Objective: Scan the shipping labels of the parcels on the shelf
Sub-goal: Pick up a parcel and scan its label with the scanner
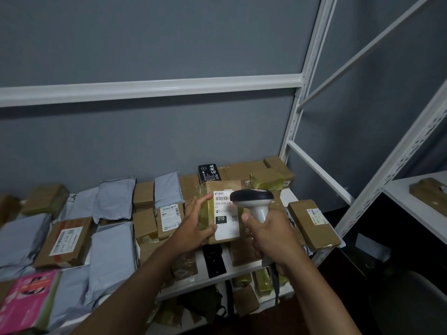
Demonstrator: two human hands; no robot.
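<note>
The left hand grips the tilted parcel; its shipping label faces the scanner, clasped in right-hand fingers just beside

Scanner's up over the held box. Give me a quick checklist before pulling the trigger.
1. Box steadied: ok, left hand grips its left edge.
2. Scanner gripped: ok, right hand wraps the handle.
3. Label facing up: ok.
4. Barcode unobstructed to the camera: not ok, the scanner head covers its right end.
5. Beam on barcode: cannot tell, no light line visible.
6. Other labelled parcels left to scan: ok, the brown box to the right shows one.
</note>
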